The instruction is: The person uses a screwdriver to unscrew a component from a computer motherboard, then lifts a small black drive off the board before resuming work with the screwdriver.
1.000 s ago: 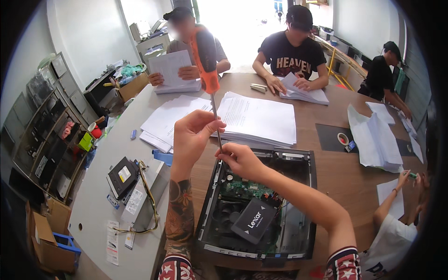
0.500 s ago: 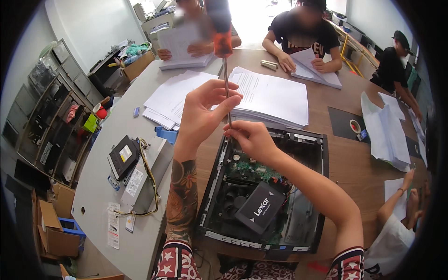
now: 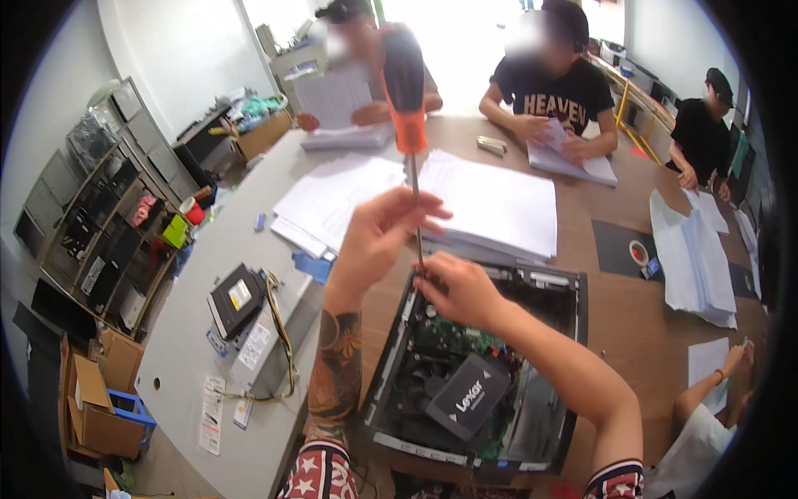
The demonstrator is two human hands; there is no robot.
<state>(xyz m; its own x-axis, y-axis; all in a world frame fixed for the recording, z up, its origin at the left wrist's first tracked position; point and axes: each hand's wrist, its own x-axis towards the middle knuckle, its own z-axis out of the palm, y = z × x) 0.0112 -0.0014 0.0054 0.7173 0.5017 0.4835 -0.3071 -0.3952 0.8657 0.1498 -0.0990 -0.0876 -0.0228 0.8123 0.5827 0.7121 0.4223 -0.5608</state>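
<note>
supporting the parts, the desk (image 3: 632, 324) spans the middle of the frame, grey at left and brown from centre to right. the computer case (image 3: 416, 447) lies open side up at lower centre, presumably so that its interior is reached from above. the paper stack (image 3: 490, 200) sits just beyond the case's far edge. the power supply (image 3: 266, 341), left of centre, rests on the grey part, leaving the case uncrowded. the left hand (image 3: 374, 245), at centre, curls its fingers about the mid shaft of the screwdriver (image 3: 404, 91), seemingly as a guide; whether they press on it cannot be told. the right hand (image 3: 461, 291) has its fingers clamped on the lower shaft, likely to steady the hidden tip. the screwdriver stands nearly vertical at upper centre, handle up. the optical drive (image 3: 237, 299) lies against or partly on the power supply. the solid-state drive (image 3: 470, 397) rests aslant inside the case.

clearance: bare brown desk lies to the right of the case, up to the dark mat (image 3: 611, 241). room at the far rim is narrow, owing to the paper stack. the raised rim bounds sideways movement; the solid-state drive restricts the near interior.
</note>
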